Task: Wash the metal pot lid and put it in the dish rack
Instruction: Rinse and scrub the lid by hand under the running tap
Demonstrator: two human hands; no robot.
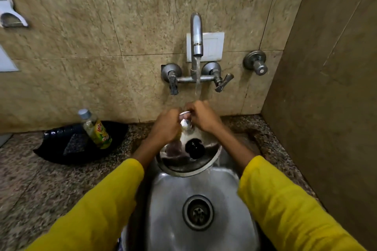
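A round metal pot lid (183, 164) with a black knob (194, 149) in its middle is held tilted over the back of a steel sink (173, 210), its knob side facing the camera, under a running stream of water (197, 79) from a wall tap (196, 34). Both hands meet at the lid's far upper edge: the left hand (166, 126) and the right hand (201, 117) are curled closed around the rim, knuckles nearly touching, with a small shiny piece between them that is too blurred to identify. Water runs off the lid's right edge into the basin, and yellow sleeves (98, 210) cover both forearms. To the left, on the speckled stone counter (30, 179), a black tray (61, 153) holds a bottle of green dish liquid (97, 130) and a dark scrub pad (74, 143). The lid appears to be mid-rinse, so washing looks well under way. No dish rack is in view, so placing the lid there remains to be done.
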